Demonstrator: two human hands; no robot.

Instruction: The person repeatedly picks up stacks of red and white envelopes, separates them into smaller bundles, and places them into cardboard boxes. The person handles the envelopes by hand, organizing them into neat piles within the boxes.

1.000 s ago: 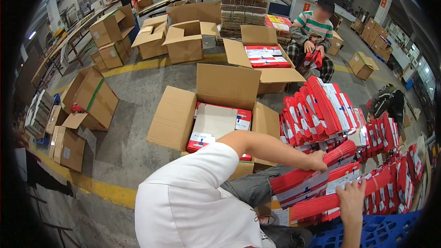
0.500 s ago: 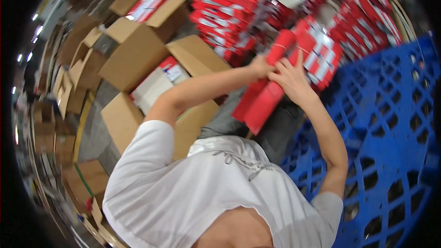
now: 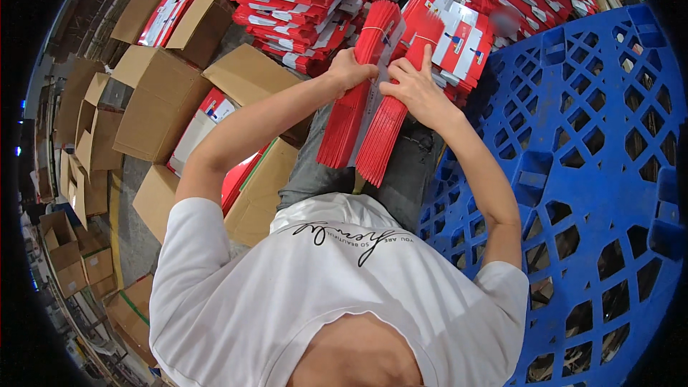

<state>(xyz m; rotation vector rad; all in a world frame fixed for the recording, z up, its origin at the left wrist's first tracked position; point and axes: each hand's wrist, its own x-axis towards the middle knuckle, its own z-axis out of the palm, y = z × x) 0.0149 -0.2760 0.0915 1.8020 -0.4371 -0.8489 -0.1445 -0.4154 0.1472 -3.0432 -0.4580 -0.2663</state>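
Two thick bundles of red-and-white folded card sleeves stand side by side over my lap, with a narrow gap between them. A thin band crosses the left bundle (image 3: 342, 118) near its far end. My left hand (image 3: 351, 72) is closed around that bundle's side, thumb pointing right. On the right bundle (image 3: 387, 129), my right hand (image 3: 423, 93) grips from the right, its index finger stretched along the far part and its thumb toward the gap. Just beyond lies a stack of the same red-and-white sleeves (image 3: 462, 50).
An open cardboard box (image 3: 161, 111) with red and white packs stands at my left; another filled box (image 3: 204, 21) is behind it. Tall piles of red sleeves (image 3: 287, 18) rise ahead. A blue plastic pallet (image 3: 573, 193) lies at my right.
The bundles have come nearer to me and swung more upright, and the gap between them is wider and clearer. Both hands have shifted left in the picture with them as the view turned.
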